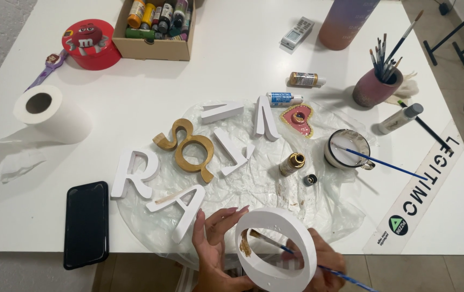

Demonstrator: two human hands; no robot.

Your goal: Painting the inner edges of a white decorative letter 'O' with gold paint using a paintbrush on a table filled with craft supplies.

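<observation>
At the near edge of the worktop (232, 65), the left hand (213, 246) grasps a white ring-shaped letter (278, 246), fingers curled over its left rim, so that the ring stands tilted on edge with its opening facing up and toward the camera. The right hand (321, 265) sits behind and below the ring's right side, largely hidden by it, closed around a blue-handled paintbrush (275, 244). The brush's long axis runs from lower right to upper left, passing through the ring's opening, and its bristle tip touches the inner wall on the left side, just beside a patch of gold-brown paint (245, 247). So the painted spot lies on the side nearest the left hand, while the brush reaches it from the right, across the hole. Beyond the hands, on a clear plastic sheet (329, 211), lie other white letters and a gold-painted letter pair (186, 148), with an open gold paint bottle (292, 163) well apart from the ring.
</observation>
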